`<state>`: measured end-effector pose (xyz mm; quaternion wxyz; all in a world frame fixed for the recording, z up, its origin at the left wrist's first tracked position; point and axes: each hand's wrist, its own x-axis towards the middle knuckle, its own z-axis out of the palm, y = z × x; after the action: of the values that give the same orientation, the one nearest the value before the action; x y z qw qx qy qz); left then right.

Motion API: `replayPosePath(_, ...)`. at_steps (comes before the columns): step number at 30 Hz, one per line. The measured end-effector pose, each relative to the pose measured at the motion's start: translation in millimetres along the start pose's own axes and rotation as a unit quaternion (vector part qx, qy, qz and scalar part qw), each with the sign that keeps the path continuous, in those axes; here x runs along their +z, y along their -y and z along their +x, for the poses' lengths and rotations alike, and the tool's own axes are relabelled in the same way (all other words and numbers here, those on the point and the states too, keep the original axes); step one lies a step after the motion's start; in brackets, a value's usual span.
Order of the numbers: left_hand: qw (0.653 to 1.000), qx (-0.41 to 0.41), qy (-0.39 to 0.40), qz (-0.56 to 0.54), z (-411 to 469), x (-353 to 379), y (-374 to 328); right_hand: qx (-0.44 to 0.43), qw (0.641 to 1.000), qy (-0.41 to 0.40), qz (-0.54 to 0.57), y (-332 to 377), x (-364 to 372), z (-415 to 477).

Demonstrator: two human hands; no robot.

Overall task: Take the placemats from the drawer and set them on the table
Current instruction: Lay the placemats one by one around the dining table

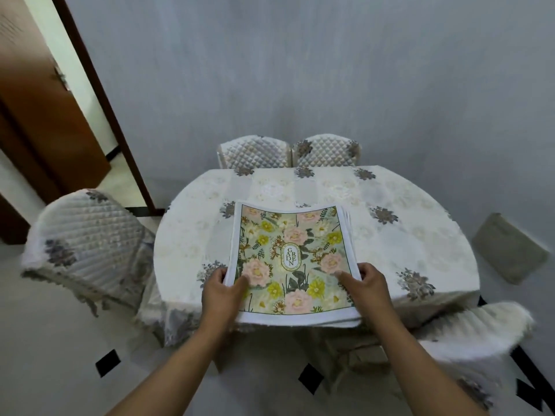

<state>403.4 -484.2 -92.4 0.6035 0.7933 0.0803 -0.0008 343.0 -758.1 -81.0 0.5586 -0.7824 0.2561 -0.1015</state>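
Observation:
A stack of several floral placemats (290, 259) with white borders and a "GARDEN" label lies on the near part of the table (390, 205), its near edge hanging over the table's front. My left hand (223, 291) grips the stack's left near edge, thumb on top. My right hand (365, 283) grips the right near edge, fingers over the layered edges. The table wears a white cloth with grey flower prints.
Quilted covered chairs stand at the left (87, 244), at the far side (253, 151) (327, 150) and at the right near corner (477, 328). A brown door (39, 115) stands ajar at the left. A grey pad (510, 247) lies on the floor at the right.

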Motion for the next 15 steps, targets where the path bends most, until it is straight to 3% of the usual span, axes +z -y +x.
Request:
replayPosePath(6, 1.0, -0.013, -0.005, 0.022, 87, -6, 7, 0.015, 1.0, 0.0, 0.002, 16, 56, 64)
replayPosePath(15, 0.998, -0.032, -0.022, 0.057, 186, 52, 6, 0.022, 0.999, 0.016, -0.03, 8, 90, 190)
